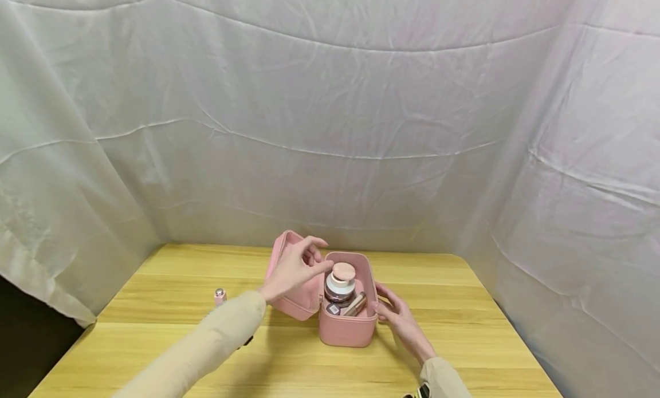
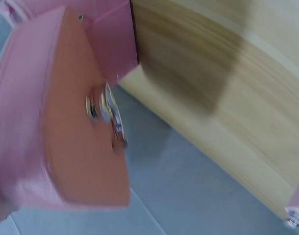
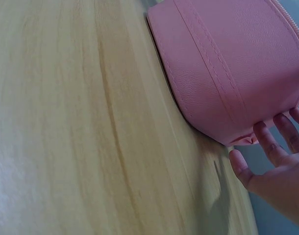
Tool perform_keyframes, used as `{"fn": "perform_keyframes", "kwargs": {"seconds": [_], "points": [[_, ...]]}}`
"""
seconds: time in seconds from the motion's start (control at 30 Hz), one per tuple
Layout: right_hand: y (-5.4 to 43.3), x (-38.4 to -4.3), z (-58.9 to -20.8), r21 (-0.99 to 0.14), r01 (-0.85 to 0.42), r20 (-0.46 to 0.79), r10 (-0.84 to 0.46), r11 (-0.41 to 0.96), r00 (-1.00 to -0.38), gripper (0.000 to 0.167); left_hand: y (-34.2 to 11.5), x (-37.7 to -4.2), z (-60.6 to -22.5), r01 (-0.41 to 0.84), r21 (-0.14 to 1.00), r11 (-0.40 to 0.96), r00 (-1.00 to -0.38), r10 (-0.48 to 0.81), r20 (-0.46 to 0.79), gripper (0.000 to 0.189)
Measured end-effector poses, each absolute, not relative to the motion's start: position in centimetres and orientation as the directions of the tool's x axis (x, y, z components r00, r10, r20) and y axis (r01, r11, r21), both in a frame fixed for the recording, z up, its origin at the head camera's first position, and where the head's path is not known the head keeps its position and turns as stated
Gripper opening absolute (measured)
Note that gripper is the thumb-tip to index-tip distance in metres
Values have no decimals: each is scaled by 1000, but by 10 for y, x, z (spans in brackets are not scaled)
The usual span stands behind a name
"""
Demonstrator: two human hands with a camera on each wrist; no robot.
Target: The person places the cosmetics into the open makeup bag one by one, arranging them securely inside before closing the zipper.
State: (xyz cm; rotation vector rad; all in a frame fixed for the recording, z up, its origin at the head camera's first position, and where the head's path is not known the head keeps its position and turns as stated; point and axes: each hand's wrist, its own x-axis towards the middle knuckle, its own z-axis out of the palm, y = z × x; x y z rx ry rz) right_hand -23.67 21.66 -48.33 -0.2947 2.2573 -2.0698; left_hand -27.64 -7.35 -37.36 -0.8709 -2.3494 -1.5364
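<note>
A pink cosmetic case [image 1: 348, 332] stands on the table, its lid [image 1: 299, 309] swung out to the left. Inside lie a stack of round jars [image 1: 340, 287] topped by a round pinkish piece [image 1: 344, 271], and some small tubes [image 1: 356, 304]. My left hand [image 1: 294, 269] hovers over the lid, fingers bent and apart; its thumb tip is close to the round piece, and whether they touch I cannot tell. No object shows in that hand. My right hand [image 1: 402, 320] rests its spread fingers against the case's right side; the right wrist view shows fingertips on the pink wall [image 3: 228, 63].
A small pink bottle with a shiny cap [image 1: 220, 296] stands on the wooden table [image 1: 443, 306], left of the case. Pale cloth [image 1: 330, 129] hangs behind the table and on both sides. The left wrist view is blurred; the lid [image 2: 27, 107] fills its left part.
</note>
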Motion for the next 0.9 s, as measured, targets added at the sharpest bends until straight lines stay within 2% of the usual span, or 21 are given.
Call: {"fn": "perform_keyframes", "kwargs": {"seconds": [0.2,0.47,0.63,0.9], "points": [[216,-236,-483,-992,-102,87,-191,70,-978,62,-98,-287,-365,612,745,265,-790,243,562,35],[216,-237,-482,-992,-87,69,-182,87,-981,62,-135,-291,-365,546,806,229,-837,191,513,38],[216,-237,-483,-992,-95,78,-186,86,-979,63,-157,-296,-373,545,793,272,-838,161,521,40],[216,-238,-483,-993,-95,79,-184,77,-980,63,-192,-300,-389,517,816,259,-855,102,509,39]]}}
